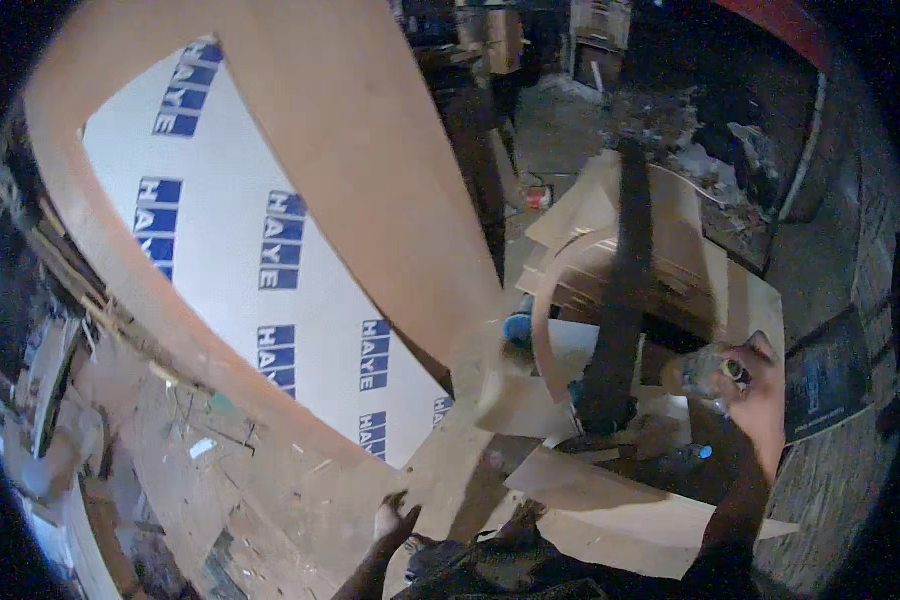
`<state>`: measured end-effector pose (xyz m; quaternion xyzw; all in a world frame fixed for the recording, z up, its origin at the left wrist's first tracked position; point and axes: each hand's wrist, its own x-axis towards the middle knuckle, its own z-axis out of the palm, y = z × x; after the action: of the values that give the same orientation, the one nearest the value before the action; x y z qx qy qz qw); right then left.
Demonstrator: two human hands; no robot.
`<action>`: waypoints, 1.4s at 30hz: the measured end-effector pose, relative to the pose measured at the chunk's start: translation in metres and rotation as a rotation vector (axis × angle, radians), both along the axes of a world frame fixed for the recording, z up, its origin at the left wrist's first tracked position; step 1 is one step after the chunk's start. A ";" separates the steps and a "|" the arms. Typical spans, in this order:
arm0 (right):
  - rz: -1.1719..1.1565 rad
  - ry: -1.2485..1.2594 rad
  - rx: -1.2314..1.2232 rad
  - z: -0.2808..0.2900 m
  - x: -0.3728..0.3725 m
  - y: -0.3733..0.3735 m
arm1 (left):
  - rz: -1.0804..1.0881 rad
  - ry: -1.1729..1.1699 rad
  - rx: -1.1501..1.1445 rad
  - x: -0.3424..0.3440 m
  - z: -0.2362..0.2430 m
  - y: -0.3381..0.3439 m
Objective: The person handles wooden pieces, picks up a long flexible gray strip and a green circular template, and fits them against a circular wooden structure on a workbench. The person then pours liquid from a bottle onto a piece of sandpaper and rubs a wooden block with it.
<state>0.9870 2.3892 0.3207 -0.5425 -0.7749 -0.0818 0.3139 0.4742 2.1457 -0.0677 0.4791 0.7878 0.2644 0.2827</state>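
Left of the large tan wooden panel with a curved edge (360, 130), loose scraps (202, 448) litter the floor. On the panel's face, a long white sheet printed with blue blocks (230, 240) is already in place, with wide tan margins bare round it, though I can't tell whether it is fixed. Below the panel's lower corner, near the sheet's tip, the person's left hand (398, 518) hangs loosely spread and looks empty. Right of the panel, a bent strip of thin tan wood (543, 335) already stands in an arch among thin boards; the pieces round it look unfinished to me, some lying loose. Farther right of the panel, the right hand (760, 378) bends at a blurred, clear-looking object (702, 370) with a dark round end; whether the fingers grip it or merely touch it, I can't make out. A broad dark band (632, 240) hides the middle of the arch, the panel's top runs out of view, and gloom swallows the room's edges.
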 end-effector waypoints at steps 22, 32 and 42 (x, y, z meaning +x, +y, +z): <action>1.334 0.353 -0.705 -0.086 -0.563 -0.196 | 0.035 -0.308 0.266 -0.204 0.235 -0.141; 1.384 -0.021 -0.578 -0.127 -0.657 -0.144 | 0.433 -0.152 0.000 -0.234 0.243 -0.133; 1.845 -0.416 -0.279 -0.114 -0.782 -0.132 | 0.655 -0.108 -0.158 -0.272 0.250 -0.158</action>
<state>0.2046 2.2577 0.2063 0.2752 -0.9402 0.1962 0.0431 0.2019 1.9882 0.1823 0.1625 0.9017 0.3042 0.2607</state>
